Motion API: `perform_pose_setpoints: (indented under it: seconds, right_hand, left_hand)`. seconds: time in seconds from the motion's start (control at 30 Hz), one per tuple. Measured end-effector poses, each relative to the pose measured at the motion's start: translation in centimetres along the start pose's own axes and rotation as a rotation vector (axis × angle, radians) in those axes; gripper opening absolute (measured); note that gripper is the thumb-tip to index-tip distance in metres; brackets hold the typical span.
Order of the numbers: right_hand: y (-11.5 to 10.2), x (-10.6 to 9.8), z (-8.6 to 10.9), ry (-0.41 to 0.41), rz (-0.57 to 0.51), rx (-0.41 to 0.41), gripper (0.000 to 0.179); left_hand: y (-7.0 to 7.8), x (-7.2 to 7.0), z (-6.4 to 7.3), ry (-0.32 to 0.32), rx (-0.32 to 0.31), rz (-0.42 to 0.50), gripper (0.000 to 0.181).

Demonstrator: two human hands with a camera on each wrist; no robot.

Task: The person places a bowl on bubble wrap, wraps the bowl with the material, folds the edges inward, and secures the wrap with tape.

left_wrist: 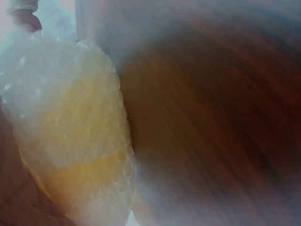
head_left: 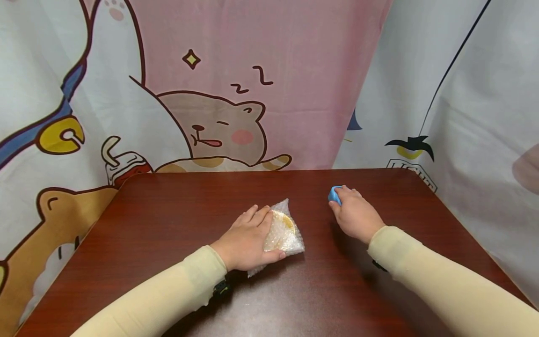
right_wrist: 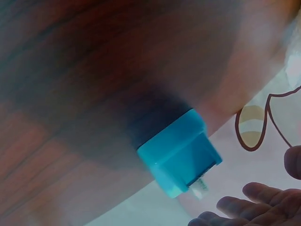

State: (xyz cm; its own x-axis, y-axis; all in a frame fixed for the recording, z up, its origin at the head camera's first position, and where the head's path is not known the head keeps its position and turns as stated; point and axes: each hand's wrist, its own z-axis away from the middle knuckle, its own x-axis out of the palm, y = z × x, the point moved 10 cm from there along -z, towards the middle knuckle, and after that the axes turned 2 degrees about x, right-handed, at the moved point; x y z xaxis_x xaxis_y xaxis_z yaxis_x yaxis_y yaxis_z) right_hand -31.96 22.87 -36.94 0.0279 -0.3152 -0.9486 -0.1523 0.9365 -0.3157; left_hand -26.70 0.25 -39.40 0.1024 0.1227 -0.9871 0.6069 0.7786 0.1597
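My left hand (head_left: 248,241) rests with spread fingers on a packet of clear bubble wrap (head_left: 283,236) on the table. Something with a yellow rim shows through the wrap; its exact kind is blurred. The left wrist view shows the bubble wrap (left_wrist: 80,127) close up, with yellow inside. Farther right, my right hand (head_left: 357,213) is beside a small blue tape dispenser (right_wrist: 178,153) with a toothed edge and a short clear tab. In the right wrist view the fingers (right_wrist: 258,202) are extended, apart from the dispenser. The head view partly hides the dispenser behind that hand.
A dark red-brown wooden table (head_left: 177,201) lies under both hands. Behind it and along its sides hangs a curtain (head_left: 320,84) with cartoon animals, close to the table's back edge.
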Motion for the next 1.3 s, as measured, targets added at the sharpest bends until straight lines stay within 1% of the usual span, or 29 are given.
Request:
perform_pose_setpoints:
  seconds: [0.17, 0.33, 0.53, 0.7, 0.93, 1.07, 1.17, 1.3]
  right_hand:
    - [0.9, 0.1, -0.1, -0.028, 0.0, 0.033, 0.061]
    - [1.3, 0.1, -0.1, -0.034, 0.022, 0.047, 0.062]
    - [2.2, 0.3, -0.1, -0.055, 0.035, 0.086, 0.066]
    - [2.8, 0.3, 0.0, -0.063, 0.056, 0.098, 0.067]
    - [3.6, 0.4, 0.3, -0.084, 0.06, 0.138, 0.068]
    - [3.8, 0.4, 0.3, -0.085, 0.081, 0.14, 0.066]
    - [4.0, 0.4, 0.3, -0.095, 0.086, 0.15, 0.061]
    - [4.3, 0.6, 0.3, -0.119, 0.08, 0.169, 0.047]
  left_hand:
    - [0.0, 0.0, 0.0, 0.0, -0.001, 0.002, 0.105]
    - [0.0, -0.1, 0.0, 0.003, -0.001, 0.0, 0.105]
    - [0.0, -0.1, 0.0, 0.005, 0.001, -0.001, 0.104]
    - [0.0, -0.1, 0.0, 0.003, -0.005, 0.0, 0.105]
    - [0.0, -0.1, 0.0, 0.005, -0.004, -0.012, 0.105]
    - [0.0, 0.0, 0.0, 0.004, -0.003, -0.014, 0.105]
    - [0.0, 0.0, 0.0, 0.004, -0.004, -0.011, 0.105]
    - [0.0, 0.1, 0.0, 0.0, -0.005, -0.009, 0.105]
